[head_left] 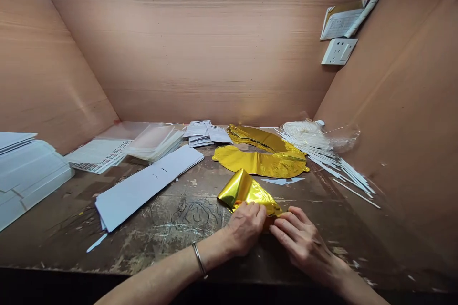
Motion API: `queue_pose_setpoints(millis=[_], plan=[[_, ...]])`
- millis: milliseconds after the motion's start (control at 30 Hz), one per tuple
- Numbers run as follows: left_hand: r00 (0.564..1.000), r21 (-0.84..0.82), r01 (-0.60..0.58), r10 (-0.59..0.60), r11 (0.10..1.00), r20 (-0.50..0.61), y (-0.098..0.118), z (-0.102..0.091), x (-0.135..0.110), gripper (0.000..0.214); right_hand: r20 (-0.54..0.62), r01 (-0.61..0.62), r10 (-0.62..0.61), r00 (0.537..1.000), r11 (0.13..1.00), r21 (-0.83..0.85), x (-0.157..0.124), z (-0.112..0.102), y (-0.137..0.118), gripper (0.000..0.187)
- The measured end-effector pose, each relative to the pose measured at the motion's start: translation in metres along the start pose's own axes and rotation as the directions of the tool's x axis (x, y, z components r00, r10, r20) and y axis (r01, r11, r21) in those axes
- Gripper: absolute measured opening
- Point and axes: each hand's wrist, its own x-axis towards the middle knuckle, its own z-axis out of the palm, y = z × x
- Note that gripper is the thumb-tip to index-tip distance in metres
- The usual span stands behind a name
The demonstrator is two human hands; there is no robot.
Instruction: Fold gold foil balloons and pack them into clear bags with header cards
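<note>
Foil position? — Gold foil balloon (246, 190) is lying folded on the bench (161, 243), just ahead of both hands.
Hand state? — Left hand (246, 226) and right hand (304, 243) are gripping its near edge, fingers closed.

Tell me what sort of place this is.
Probably a small workbench for assembling or packing party decorations: gold foil balloons, a pile of white plastic sticks, and a scarred wooden bench.

Scarred wooden bench (143, 248), white card sheets (146, 186), gold foil balloons (261, 164), white sticks (332, 162)
</note>
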Motion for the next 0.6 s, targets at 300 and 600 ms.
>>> queue_pose_setpoints(millis=[300, 600], plan=[[0.887, -0.718, 0.278, -0.457, 0.638, -0.062, -0.009, -0.013, -0.020, 0.030, 0.124, -0.032, -0.006, 0.992, 0.953, 0.301, 0.102, -0.006, 0.033, 0.020], [0.621, -0.965, 0.231, -0.782, 0.125, 0.048, -0.028, 0.017, -0.015, 0.027, 0.543, -0.269, -0.218, 0.811, 0.685, 0.677, 0.166, 0.095, 0.052, 0.024]])
